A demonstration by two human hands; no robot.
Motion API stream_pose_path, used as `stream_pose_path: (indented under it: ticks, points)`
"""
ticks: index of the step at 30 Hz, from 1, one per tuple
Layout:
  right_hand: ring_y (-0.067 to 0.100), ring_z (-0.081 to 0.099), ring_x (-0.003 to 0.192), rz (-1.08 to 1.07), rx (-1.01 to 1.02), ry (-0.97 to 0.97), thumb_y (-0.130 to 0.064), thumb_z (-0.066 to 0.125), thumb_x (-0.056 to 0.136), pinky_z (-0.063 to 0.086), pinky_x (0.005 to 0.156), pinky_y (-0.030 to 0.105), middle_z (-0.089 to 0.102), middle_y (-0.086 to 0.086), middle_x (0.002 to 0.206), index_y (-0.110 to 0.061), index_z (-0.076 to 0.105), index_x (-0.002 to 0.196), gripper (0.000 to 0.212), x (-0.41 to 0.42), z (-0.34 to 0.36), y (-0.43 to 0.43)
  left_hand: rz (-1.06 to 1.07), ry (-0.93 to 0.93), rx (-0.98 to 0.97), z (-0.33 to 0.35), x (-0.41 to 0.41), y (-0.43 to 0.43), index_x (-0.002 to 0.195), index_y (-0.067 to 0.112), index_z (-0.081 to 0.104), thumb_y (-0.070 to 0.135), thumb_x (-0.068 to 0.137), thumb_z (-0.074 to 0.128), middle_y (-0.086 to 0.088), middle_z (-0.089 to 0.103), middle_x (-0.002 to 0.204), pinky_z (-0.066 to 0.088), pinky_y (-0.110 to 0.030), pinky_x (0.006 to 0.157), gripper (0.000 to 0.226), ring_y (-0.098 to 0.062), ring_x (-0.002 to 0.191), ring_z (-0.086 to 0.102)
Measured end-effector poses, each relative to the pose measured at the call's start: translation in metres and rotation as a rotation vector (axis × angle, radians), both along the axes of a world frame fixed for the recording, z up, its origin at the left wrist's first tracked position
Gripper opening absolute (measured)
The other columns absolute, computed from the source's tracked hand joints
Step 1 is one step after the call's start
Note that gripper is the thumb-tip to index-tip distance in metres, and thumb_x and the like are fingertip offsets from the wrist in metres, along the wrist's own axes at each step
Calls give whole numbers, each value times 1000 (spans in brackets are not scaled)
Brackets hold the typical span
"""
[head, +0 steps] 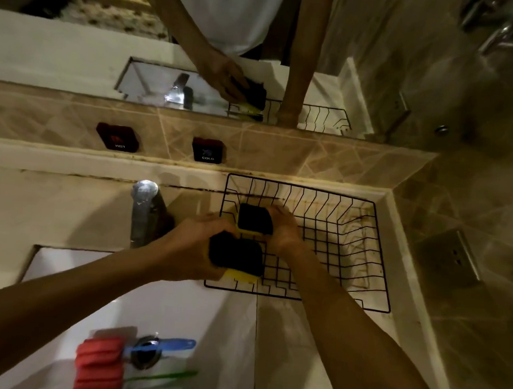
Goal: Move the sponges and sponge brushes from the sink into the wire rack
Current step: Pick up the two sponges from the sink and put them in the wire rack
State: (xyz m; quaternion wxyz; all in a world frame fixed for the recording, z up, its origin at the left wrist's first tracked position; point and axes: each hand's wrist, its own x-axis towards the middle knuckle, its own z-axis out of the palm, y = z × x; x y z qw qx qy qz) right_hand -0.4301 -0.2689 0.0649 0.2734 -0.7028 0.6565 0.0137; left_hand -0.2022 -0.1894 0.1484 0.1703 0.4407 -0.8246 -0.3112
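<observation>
Centre frame: left hand [197,244] gripping sponge [236,254], right hand [283,228] gripping second sponge [255,219], both over wire rack [350,244]. Lower left, sink [184,309] holds brushes [101,361].

Legible markings, two items:

1. "HOT": white capitals along the lower edge of a dark square tap button with a red symbol [117,136], set in the tiled splashback. It sits up and to the left of the two hands' grip, beyond the chrome faucet [144,210].

2. "COLD": white capitals along the lower edge of a dark square tap button with a blue symbol [207,150], same splashback, right of item 1. It sits above the grip and slightly left of it.

No other text, brand, number or sign can be read.
</observation>
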Motion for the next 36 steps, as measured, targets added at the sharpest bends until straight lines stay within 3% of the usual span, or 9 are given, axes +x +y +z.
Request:
stream_pose_path:
  ticks: [3, 6, 8, 11, 14, 17, 29, 32, 36]
  points:
    - [30, 22, 145, -42, 12, -21, -30, 72, 79, 25, 120, 39, 27, 11, 156, -15, 26, 147, 84, -10, 2, 8, -3, -27, -111, 8, -15, -15, 113, 28, 56, 33, 67, 80, 12, 55, 108, 36, -15, 85, 53, -3, 101, 46]
    - [32, 34, 139, -137, -65, -174, -23, 62, 83, 35, 114, 44, 36, 11, 151, -19, 36, 144, 67, -28, 12, 31, 52, -10, -181, 15, -30, -32, 110, 20, 59, 27, 64, 84, 2, 61, 110, 37, -20, 87, 53, -13, 107, 49]
    - [33, 41, 135, -163, -112, -209, -9, 61, 80, 41, 109, 44, 41, 13, 147, -19, 41, 141, 66, -43, 16, 44, 124, 2, -178, 16, -39, -44, 111, 18, 59, 23, 63, 85, -3, 61, 113, 39, -28, 90, 55, -19, 110, 48]
    - [31, 35, 139, -154, -111, -172, 10, 62, 72, 42, 110, 41, 35, 14, 152, -17, 32, 147, 85, -59, 19, 55, 159, -12, -191, 8, -52, -63, 111, 16, 59, 22, 63, 84, -6, 61, 115, 36, -31, 91, 55, -24, 112, 46]
    - [31, 36, 139, -186, -124, -186, 2, 63, 79, 41, 111, 43, 39, 14, 150, -13, 36, 146, 74, -68, 17, 70, 157, -55, -167, -6, -68, -77, 111, 16, 58, 23, 61, 83, -8, 60, 115, 37, -32, 89, 56, -27, 112, 45]
    - [31, 41, 133, -204, -85, -170, -9, 65, 84, 44, 107, 43, 44, 13, 144, -14, 42, 142, 62, -76, 10, 85, 93, -137, -109, -28, -78, -82, 116, 18, 54, 27, 64, 83, -10, 58, 121, 42, -45, 98, 60, -28, 120, 38]
    - [28, 31, 141, -274, -74, -196, -13, 64, 86, 35, 110, 35, 33, 10, 153, -20, 28, 149, 73, -80, -2, 96, -13, -520, -119, -65, -92, -88, 139, 26, 28, 17, 74, 73, -11, 35, 146, 33, -47, 105, 79, -34, 126, 36]
    - [28, 28, 143, -274, -58, -176, -14, 64, 86, 35, 113, 39, 32, 12, 154, -18, 30, 148, 71, -80, -3, 97, 8, -540, -163, -66, -97, -90, 142, 25, 26, 13, 78, 69, -11, 27, 151, 24, -47, 111, 78, -35, 135, 24]
    - [27, 30, 142, -260, -49, -163, -15, 65, 85, 36, 114, 39, 33, 10, 153, -20, 30, 149, 73, -79, -2, 96, 11, -456, -224, -68, -91, -85, 141, 24, 29, 12, 79, 70, -10, 27, 152, 25, -49, 111, 75, -34, 136, 22]
